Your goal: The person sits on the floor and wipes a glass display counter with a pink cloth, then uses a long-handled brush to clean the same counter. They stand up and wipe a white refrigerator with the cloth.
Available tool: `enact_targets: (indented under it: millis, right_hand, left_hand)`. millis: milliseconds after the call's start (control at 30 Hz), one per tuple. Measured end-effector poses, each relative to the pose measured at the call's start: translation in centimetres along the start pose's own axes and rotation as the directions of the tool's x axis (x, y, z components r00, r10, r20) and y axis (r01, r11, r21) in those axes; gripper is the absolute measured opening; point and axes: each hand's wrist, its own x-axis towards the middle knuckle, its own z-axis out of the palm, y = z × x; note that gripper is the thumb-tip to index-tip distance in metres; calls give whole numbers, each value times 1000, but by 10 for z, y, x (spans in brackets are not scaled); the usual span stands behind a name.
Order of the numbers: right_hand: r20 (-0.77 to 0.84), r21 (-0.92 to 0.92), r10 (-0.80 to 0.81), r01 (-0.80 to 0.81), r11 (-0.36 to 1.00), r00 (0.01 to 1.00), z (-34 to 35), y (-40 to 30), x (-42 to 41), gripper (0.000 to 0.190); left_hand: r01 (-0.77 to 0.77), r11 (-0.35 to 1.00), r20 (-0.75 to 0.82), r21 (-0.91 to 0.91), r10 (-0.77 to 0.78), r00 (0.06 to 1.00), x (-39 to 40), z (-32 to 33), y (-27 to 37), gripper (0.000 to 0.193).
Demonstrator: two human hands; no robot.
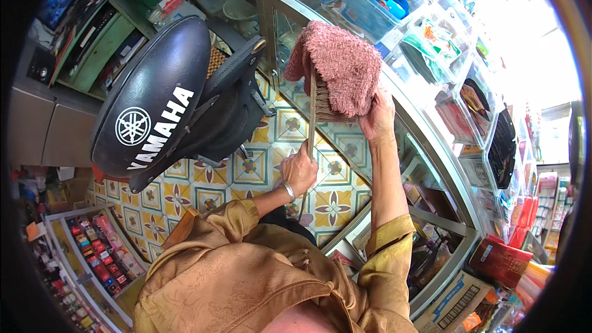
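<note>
A long wooden-handled brush [311, 115] with brown bristles is held up in front of me, bristles to the right. My left hand [299, 171], with a metal bracelet at the wrist, is closed around the handle's lower part. A shaggy pink cloth [342, 67] is draped over the top of the brush and hides part of the bristles. My right hand [380, 115] grips the cloth's lower right corner beside the bristles; some of its fingers are hidden by the cloth.
To the left stands a black padded seat [157, 97] marked Yamaha. A glass display counter [416, 115] curves along the right, with clear plastic bins [374, 9] on top. Another display case [78, 259] is at lower left. Patterned tiles [249, 164] cover the floor. A cardboard box [453, 305] sits at lower right.
</note>
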Motion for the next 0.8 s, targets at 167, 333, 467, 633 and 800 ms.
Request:
enact_targets:
  millis: [167,333,467,633,800]
  right_hand:
    - [12,7,9,-9,1000,1000,18,10,13,32]
    - [9,-14,59,-59,998,998,32,20,23,38]
    - [34,-231,130,-119,966,991,-6,28,14,39]
    - [-173,-760,352,-352,547,920,-109,88,-29,27]
    - [-80,-958,536,85,-275,840,-185,133,-50,20]
  left_hand:
    - [38,999,9,-28,-38,999,5,-18,-4,48]
    - [-36,998,-146,-46,29,989,13,-24,-18,40]
    - [-56,947,-188,-315,-5,982,12,-29,-31,32]
    - [-56,918,-178,-392,-16,984,1,-33,-46,19]
    - [-202,955,-260,-219,143,955,-22,-21,-49,7]
